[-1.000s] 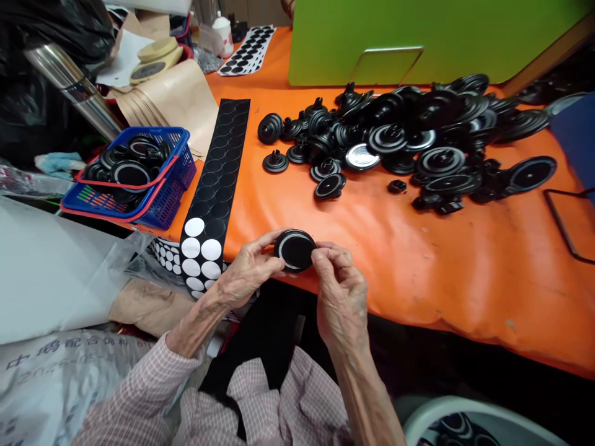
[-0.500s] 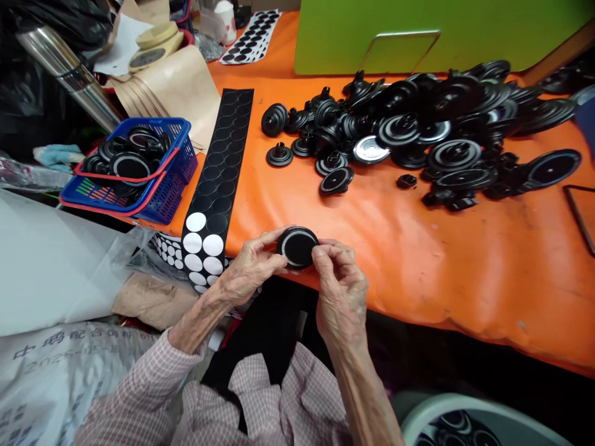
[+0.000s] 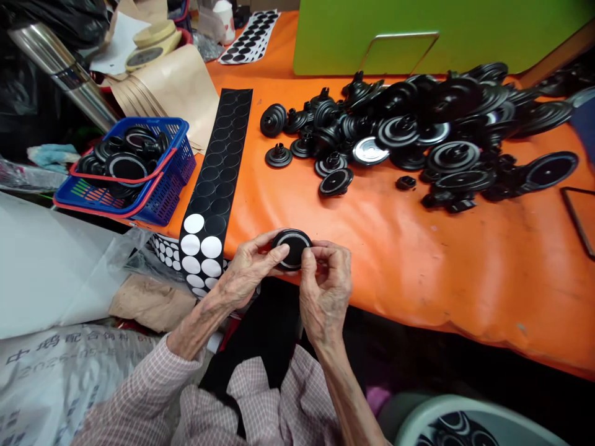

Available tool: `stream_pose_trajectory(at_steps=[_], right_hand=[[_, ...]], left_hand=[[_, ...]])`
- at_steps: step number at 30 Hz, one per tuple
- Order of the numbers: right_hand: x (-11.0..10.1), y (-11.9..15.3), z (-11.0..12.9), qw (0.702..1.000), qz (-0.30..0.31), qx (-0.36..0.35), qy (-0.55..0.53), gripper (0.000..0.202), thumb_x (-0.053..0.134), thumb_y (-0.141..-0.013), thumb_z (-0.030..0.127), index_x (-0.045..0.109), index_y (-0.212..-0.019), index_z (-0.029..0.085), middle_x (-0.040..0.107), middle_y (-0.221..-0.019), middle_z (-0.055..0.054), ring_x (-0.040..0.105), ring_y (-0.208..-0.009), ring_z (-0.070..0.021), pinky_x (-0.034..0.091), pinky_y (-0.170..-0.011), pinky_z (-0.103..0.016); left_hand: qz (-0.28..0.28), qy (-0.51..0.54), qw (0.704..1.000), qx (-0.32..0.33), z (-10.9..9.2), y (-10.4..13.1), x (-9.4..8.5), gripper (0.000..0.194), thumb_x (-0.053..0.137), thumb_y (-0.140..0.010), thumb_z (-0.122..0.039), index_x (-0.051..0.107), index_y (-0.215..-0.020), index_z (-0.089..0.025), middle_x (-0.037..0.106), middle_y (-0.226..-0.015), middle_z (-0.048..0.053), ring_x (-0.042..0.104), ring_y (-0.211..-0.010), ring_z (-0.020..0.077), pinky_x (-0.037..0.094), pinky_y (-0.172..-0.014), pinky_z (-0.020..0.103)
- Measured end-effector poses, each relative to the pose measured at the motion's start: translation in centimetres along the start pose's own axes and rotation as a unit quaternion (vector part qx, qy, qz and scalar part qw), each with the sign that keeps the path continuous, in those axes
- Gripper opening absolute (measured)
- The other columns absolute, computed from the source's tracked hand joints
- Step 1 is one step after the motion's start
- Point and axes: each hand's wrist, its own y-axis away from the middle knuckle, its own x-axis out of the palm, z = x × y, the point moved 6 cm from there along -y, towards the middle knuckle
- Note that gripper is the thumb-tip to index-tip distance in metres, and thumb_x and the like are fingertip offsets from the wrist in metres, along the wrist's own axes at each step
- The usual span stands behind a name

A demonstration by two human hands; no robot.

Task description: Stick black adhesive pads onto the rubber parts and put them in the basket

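Observation:
Between both hands, over the table's front edge, is a black round disc [image 3: 297, 255] with a pale ring on its upper face. My left hand [image 3: 246, 269] grips it from the left, thumb laid on the face. At its right rim my right hand [image 3: 326, 279] pinches the disc with thumb and bent fingers. The disc's underside is hidden. To the left lies a strip of round black stickers [image 3: 217, 179]; its near end shows bare white circles and hangs over the edge. Beyond the hands is a heap of similar black discs with stems [image 3: 404, 133].
A blue basket [image 3: 170, 192] with a red handle holds several black discs at left. Brown paper [image 3: 174, 87] and a metal cylinder [image 3: 60, 68] lie behind it. A green panel [image 3: 334, 37] stands at the back. A pale tub [image 3: 418, 412] with black parts is at lower right.
Both hands and the disc have shifted slightly left. My left thumb has moved up onto the disc's face, and my right hand has come closer to the left.

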Motion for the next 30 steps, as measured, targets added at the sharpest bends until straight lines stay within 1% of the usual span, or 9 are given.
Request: stream_pose_trajectory(at_steps=[8, 12, 16, 18, 20, 22, 25, 27, 30], right_hand=[[0.5, 0.3, 0.3, 0.993, -0.008, -0.083, 0.079, 0.012, 0.048, -0.091, 0.03, 0.049, -0.081, 0.023, 0.054, -0.094, -0.006, 0.056, -0.093, -0.0204, 0.052, -0.075, -0.038], [0.2, -0.2, -0.9, 1.0, -0.011, 0.009, -0.004, 0.02, 0.06, -0.083, 0.038, 0.051, -0.094, 0.024, 0.055, -0.096, -0.005, 0.058, -0.085, -0.0177, 0.053, -0.074, -0.035], [-0.1, -0.9, -1.0, 0.983, 0.094, 0.114, -0.104, 0.024, 0.062, -0.08, 0.044, 0.056, -0.087, 0.022, 0.06, -0.079, 0.0, 0.059, -0.068, -0.0139, 0.052, -0.061, -0.027], [-0.6, -1.0, 0.0, 0.978, 0.141, 0.12, -0.093, 0.025, 0.056, -0.084, 0.047, 0.055, -0.081, 0.022, 0.06, -0.071, 0.001, 0.058, -0.061, -0.013, 0.052, -0.057, -0.026], [-1.3, -1.5, 1.0, 0.98, 0.162, 0.097, -0.055, 0.029, 0.05, -0.088, 0.049, 0.056, -0.081, 0.022, 0.061, -0.07, 0.001, 0.059, -0.057, -0.013, 0.053, -0.054, -0.027], [-2.2, -2.8, 1.5, 0.981, 0.18, 0.066, -0.003, 0.037, 0.043, -0.091, 0.052, 0.06, -0.079, 0.022, 0.062, -0.067, 0.0, 0.059, -0.054, -0.0139, 0.052, -0.051, -0.028], [-5.2, -7.0, 1.1, 0.981, 0.137, 0.006, 0.135, 0.038, 0.039, -0.092, 0.047, 0.065, -0.08, 0.022, 0.062, -0.067, -0.002, 0.06, -0.059, -0.017, 0.051, -0.056, -0.031], [-8.3, -10.9, 0.4, 0.968, 0.046, -0.036, 0.246, 0.025, 0.044, -0.088, 0.034, 0.064, -0.091, 0.019, 0.062, -0.086, -0.007, 0.059, -0.08, -0.0224, 0.049, -0.075, -0.039], [-11.5, -16.1, -1.3, 0.937, -0.011, -0.063, 0.342, 0.024, 0.045, -0.081, 0.017, 0.061, -0.098, 0.014, 0.055, -0.105, -0.016, 0.05, -0.1, -0.0294, 0.042, -0.084, -0.046]], left_hand=[[-0.042, 0.014, 0.999, 0.015, 0.4, 0.0, -0.6, 0.04, 0.075, -0.071, -0.028, 0.064, -0.107, -0.014, 0.065, -0.115, 0.01, 0.067, -0.093, 0.0234, 0.059, -0.078, 0.038], [-0.048, 0.009, 0.999, 0.02, 0.2, 0.0, -0.8, 0.041, 0.072, -0.072, -0.028, 0.062, -0.11, -0.014, 0.065, -0.114, 0.011, 0.067, -0.093, 0.0235, 0.059, -0.078, 0.038], [0.008, -0.087, 0.996, 0.029, -0.4, 1.1, -0.3, 0.049, 0.063, -0.081, -0.03, 0.053, -0.128, -0.02, 0.057, -0.128, 0.012, 0.065, -0.101, 0.0235, 0.058, -0.083, 0.038], [0.054, -0.213, 0.972, 0.079, -0.8, 1.6, 0.2, 0.064, 0.063, -0.081, -0.024, 0.04, -0.14, -0.033, 0.046, -0.141, 0.008, 0.061, -0.111, 0.0232, 0.054, -0.091, 0.038], [0.039, -0.351, 0.915, 0.194, -1.8, 1.8, 0.2, 0.052, 0.064, -0.079, -0.023, 0.056, -0.129, -0.035, 0.044, -0.142, 0.005, 0.054, -0.12, 0.0249, 0.046, -0.101, 0.04], [0.004, -0.404, 0.879, 0.254, -2.3, 1.5, 0.2, 0.036, 0.061, -0.081, -0.029, 0.067, -0.116, -0.033, 0.056, -0.127, 0.005, 0.054, -0.117, 0.0252, 0.043, -0.103, 0.042], [-0.025, -0.314, 0.937, 0.148, -1.7, 0.4, -0.3, 0.036, 0.058, -0.083, -0.045, 0.068, -0.112, -0.025, 0.067, -0.101, 0.007, 0.063, -0.096, 0.0232, 0.05, -0.09, 0.039], [-0.032, -0.19, 0.981, 0.035, -0.8, 0.1, -0.5, 0.044, 0.062, -0.08, -0.052, 0.066, -0.109, -0.019, 0.069, -0.094, 0.008, 0.064, -0.084, 0.0214, 0.053, -0.078, 0.034], [-0.028, -0.045, 0.997, -0.047, 0.0, 0.2, 0.0, 0.043, 0.068, -0.076, -0.051, 0.064, -0.102, -0.017, 0.069, -0.088, 0.007, 0.063, -0.073, 0.0172, 0.051, -0.066, 0.027]])
